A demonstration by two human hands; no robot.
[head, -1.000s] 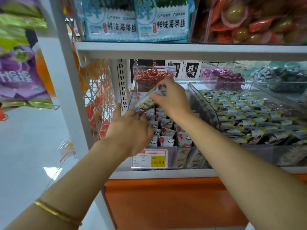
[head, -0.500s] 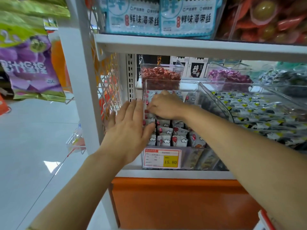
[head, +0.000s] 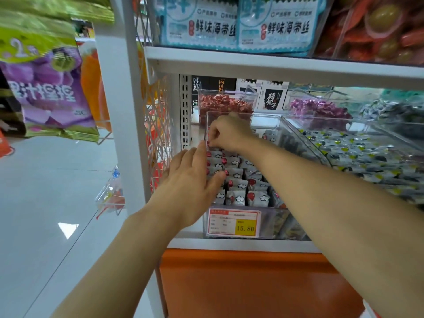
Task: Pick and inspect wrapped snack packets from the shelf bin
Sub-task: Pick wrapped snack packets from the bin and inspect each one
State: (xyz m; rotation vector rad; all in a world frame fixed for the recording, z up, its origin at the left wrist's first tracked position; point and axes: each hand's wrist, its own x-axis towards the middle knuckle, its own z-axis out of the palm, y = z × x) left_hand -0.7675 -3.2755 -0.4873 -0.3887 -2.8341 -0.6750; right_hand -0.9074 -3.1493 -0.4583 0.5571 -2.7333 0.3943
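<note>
Neatly upright in clear bin (head: pixel 273 222): rows of snack packets (head: pixel 236 196)

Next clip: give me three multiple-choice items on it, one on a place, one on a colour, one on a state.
1. Where is the right hand?
A. in a clear bin
B. on the top shelf
C. at the floor

2. The price tag's 15.80 field is:
A. blue
B. yellow
C. green

3. The left hand is:
A. a fist
B. holding a bag
C. open, fingers straight

Key: 1 A, it reaches among the bin's packets. 2 B, the figures sit on yellow. 3 C, its fingers lie straight.
</note>
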